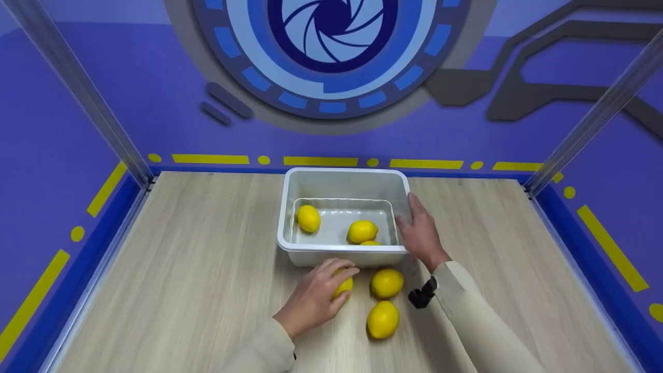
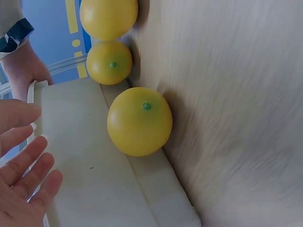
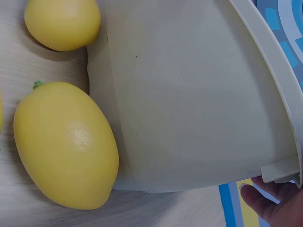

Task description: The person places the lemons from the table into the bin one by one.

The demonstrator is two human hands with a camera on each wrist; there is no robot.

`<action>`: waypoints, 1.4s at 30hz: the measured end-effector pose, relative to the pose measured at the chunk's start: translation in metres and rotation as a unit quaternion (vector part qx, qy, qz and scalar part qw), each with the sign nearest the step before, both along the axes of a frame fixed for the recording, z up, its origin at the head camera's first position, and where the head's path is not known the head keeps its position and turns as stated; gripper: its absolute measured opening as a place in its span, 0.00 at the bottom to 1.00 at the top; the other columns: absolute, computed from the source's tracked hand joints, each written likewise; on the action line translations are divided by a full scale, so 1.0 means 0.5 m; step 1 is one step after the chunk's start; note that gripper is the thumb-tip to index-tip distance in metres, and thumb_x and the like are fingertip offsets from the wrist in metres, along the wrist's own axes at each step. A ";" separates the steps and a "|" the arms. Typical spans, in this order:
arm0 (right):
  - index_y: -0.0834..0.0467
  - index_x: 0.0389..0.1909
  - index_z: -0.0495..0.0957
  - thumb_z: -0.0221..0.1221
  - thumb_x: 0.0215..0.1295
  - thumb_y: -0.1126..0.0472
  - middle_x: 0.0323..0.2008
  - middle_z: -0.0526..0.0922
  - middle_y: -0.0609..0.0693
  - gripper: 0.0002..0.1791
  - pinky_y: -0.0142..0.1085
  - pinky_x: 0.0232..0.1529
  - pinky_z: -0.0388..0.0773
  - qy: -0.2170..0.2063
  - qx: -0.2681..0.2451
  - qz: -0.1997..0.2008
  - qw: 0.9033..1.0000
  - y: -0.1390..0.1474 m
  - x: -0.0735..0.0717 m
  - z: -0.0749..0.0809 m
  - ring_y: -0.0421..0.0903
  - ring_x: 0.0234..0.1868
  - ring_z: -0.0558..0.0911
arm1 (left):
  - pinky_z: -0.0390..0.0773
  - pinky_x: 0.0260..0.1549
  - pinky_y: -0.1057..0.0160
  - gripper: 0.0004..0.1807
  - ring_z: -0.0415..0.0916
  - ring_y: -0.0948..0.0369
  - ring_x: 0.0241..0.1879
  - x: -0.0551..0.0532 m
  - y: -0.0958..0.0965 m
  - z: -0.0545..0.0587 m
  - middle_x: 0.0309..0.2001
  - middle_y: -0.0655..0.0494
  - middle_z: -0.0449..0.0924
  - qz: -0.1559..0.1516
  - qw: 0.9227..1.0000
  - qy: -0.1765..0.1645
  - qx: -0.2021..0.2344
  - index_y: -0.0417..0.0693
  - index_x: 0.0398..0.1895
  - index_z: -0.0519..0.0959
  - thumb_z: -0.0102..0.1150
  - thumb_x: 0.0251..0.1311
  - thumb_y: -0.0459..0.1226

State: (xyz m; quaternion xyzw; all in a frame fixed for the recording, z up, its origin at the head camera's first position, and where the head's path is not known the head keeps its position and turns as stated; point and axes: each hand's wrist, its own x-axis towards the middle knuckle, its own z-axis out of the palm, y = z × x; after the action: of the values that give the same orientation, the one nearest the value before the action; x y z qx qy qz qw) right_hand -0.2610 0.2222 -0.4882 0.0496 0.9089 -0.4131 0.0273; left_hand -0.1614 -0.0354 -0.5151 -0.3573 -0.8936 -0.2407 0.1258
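A white plastic bin [image 1: 346, 248] stands at the back of the table with three lemons inside: one lemon [image 1: 308, 218] at the left, another lemon [image 1: 362, 231] and a partly hidden lemon [image 1: 370, 242] near the front wall. My right hand [image 1: 423, 234] grips the bin's right rim, the thumb over the inner side. In front of the bin, my left hand [image 1: 315, 296] hovers over a lemon [image 2: 139, 122]. The left wrist view shows its fingers [image 2: 33, 163] spread and apart from that lemon. To its right lie a lemon [image 1: 386, 283] and a nearer lemon [image 1: 383, 319].
A wooden table [image 1: 197, 269] carries everything. Behind the bin rises a printed blue wall [image 1: 145, 109], with side panels and metal corner posts [image 1: 585, 124] at left and right.
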 end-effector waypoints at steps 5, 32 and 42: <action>0.49 0.77 0.37 0.46 0.75 0.52 0.78 0.44 0.49 0.38 0.51 0.76 0.47 0.003 0.001 0.000 1.000 0.000 0.000 0.001 0.50 0.78 0.47 | 0.76 0.57 0.61 0.22 0.72 0.62 0.58 0.000 0.003 -0.007 0.57 0.60 0.74 -0.002 1.000 -0.019 -0.003 0.55 0.59 0.76 0.63 0.60 0.40; 0.46 0.77 0.35 0.46 0.75 0.52 0.78 0.41 0.46 0.39 0.51 0.76 0.46 -0.011 -0.004 -0.008 1.000 -0.006 -0.001 0.008 0.49 0.78 0.46 | 0.76 0.54 0.57 0.23 0.70 0.63 0.59 0.005 0.015 -0.053 0.58 0.61 0.73 0.007 0.998 -0.065 -0.011 0.58 0.59 0.75 0.64 0.60 0.42; 0.47 0.77 0.36 0.47 0.75 0.52 0.78 0.43 0.48 0.39 0.52 0.76 0.47 -0.002 -0.002 -0.005 1.000 -0.003 0.001 0.003 0.50 0.78 0.47 | 0.75 0.56 0.53 0.22 0.70 0.62 0.59 0.004 0.016 -0.076 0.57 0.61 0.74 0.020 0.996 -0.091 -0.003 0.57 0.59 0.76 0.63 0.61 0.43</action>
State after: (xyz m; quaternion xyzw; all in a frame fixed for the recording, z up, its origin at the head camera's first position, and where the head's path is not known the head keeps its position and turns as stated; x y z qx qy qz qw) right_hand -0.2606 0.2209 -0.4866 0.0549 0.9077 -0.4152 0.0273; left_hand -0.1594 -0.0275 -0.5531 -0.3160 -0.9091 -0.2671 0.0474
